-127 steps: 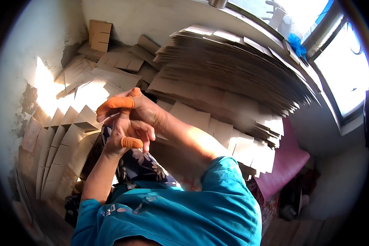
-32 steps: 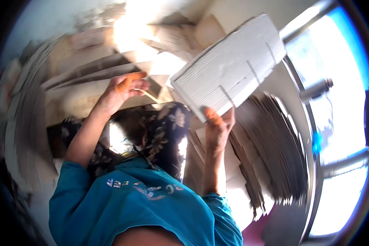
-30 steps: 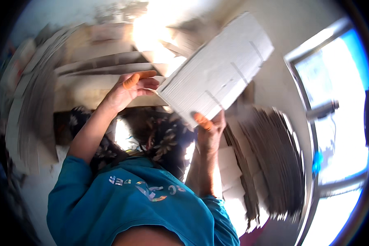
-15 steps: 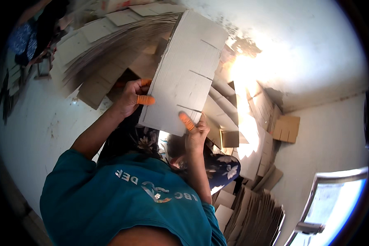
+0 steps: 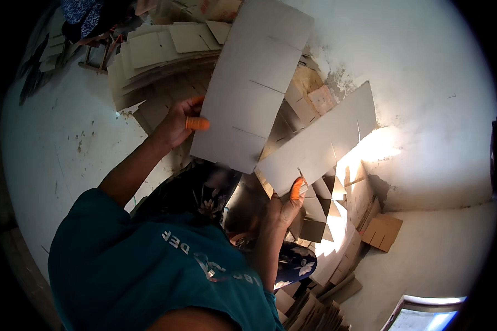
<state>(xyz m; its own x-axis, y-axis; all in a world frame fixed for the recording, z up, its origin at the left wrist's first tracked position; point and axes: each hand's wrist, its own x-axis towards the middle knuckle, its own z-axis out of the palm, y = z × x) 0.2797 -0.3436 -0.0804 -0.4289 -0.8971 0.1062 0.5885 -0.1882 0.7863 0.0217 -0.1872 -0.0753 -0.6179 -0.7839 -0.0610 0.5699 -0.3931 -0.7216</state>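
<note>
My left hand (image 5: 183, 122), with orange finger covers, grips the left edge of a long slotted cardboard sheet (image 5: 248, 83). That sheet stands tilted in front of me, with several short slits cut in from its right edge. A second slotted cardboard sheet (image 5: 323, 140) slants up to the right, its lower end pinched in my right hand (image 5: 288, 205). An orange cover shows on the right thumb, lying over the sheet's face; the other right fingers are mostly hidden behind it. The two sheets meet or nearly meet at their lower corners and spread apart above.
Stacked cardboard sheets (image 5: 165, 47) fan out at the far left. Slotted cardboard partitions (image 5: 315, 212) pile up to the right, beside a pale wall (image 5: 425, 110). A brown slotted piece (image 5: 382, 231) leans there. At the top left, another person's patterned clothing (image 5: 83, 16) shows near a small stool (image 5: 96, 58).
My right hand has moved right and down, drawing a second sheet away from the one in my left hand. Both sheets now show separately. My view has shifted a little.
</note>
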